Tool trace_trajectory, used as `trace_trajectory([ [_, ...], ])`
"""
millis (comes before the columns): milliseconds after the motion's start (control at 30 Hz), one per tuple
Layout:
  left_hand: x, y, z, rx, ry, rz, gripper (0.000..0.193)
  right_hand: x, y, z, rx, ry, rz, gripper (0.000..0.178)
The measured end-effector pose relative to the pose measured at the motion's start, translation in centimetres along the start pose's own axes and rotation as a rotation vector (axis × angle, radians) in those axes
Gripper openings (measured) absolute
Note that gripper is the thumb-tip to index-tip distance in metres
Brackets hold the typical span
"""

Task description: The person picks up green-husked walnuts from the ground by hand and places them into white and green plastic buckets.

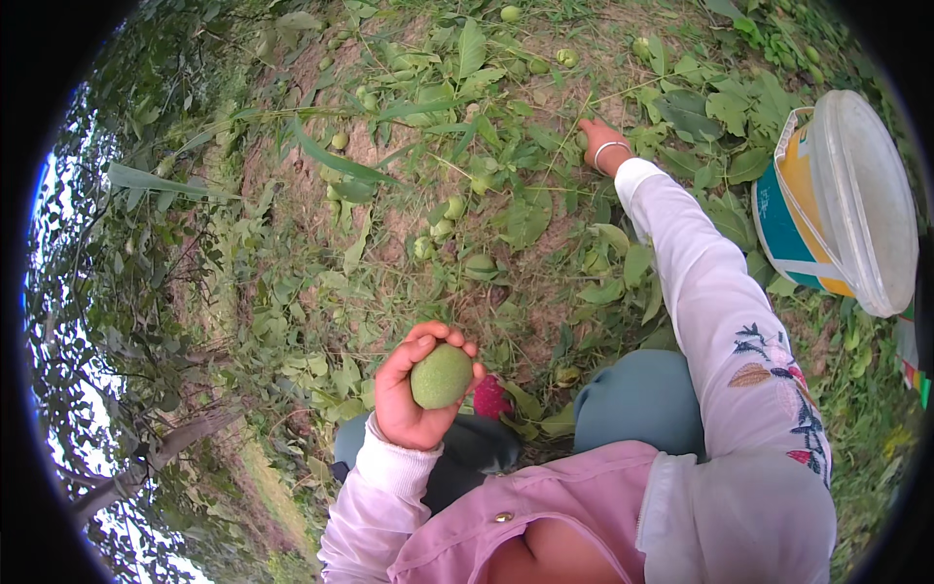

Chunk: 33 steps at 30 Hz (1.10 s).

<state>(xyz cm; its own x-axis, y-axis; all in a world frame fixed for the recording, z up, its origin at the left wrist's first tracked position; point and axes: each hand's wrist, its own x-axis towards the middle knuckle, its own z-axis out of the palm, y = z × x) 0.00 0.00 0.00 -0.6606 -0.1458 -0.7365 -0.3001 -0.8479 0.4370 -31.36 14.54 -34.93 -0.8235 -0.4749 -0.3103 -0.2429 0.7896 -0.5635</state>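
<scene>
My left hand (401,391) holds up a round green walnut (441,377), still in its husk, with the fingers curled around it over my lap. The right arm stretches far forward to the ground, where my right hand (605,148), with a pale bangle on the wrist, closes on a small green walnut (582,140) among the leaves. Part of those fingers is hidden. Several more green walnuts lie between the hands, among them a walnut (443,230) in a small cluster and a larger walnut (480,266).
A white-rimmed bucket (793,209) in teal and yellow lies tilted at the right. Leafy twigs (525,216) and grass blades cover the brown soil. My bent knees (639,401) are in front, with a pink shoe tip (491,397) between them. Trees (146,292) stand at the left.
</scene>
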Motion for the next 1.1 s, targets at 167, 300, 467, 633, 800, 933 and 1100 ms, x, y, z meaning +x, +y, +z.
trace_trajectory([
  [167, 0.7, -0.2, -0.2, 0.036, -0.068, -0.015, 0.012, -7.3, -5.2, -4.3, 1.606, -0.349, 0.092, 0.045],
  [300, 5.4, -1.9, 1.3, 0.052, -0.257, -0.143, 0.017, -14.2, -4.3, -10.2, 2.021, -0.502, -0.157, 0.057],
  [467, 9.8, -3.4, 3.5, 0.055, -0.384, -0.248, 0.021, -19.8, -4.6, -14.8, 1.865, -0.359, -0.173, 0.044],
  [633, 12.3, -5.2, 4.5, 0.046, -0.439, -0.298, 0.023, -23.0, -4.9, -18.0, 1.703, -0.291, 0.118, 0.038],
  [800, 13.2, -5.9, 5.3, -0.033, -0.464, -0.293, 0.025, -26.9, -5.6, -21.7, 1.485, -0.270, 0.040, 0.039],
  [933, 13.5, -6.3, 5.7, -0.002, -0.547, -0.295, 0.033, -31.1, -6.2, -27.6, 1.499, 0.000, -0.080, 0.041],
  [1100, 13.1, -7.6, 11.1, 0.041, -0.752, -0.307, 0.038, -33.9, -1.4, -35.4, 1.441, 0.597, 0.213, 0.042],
])
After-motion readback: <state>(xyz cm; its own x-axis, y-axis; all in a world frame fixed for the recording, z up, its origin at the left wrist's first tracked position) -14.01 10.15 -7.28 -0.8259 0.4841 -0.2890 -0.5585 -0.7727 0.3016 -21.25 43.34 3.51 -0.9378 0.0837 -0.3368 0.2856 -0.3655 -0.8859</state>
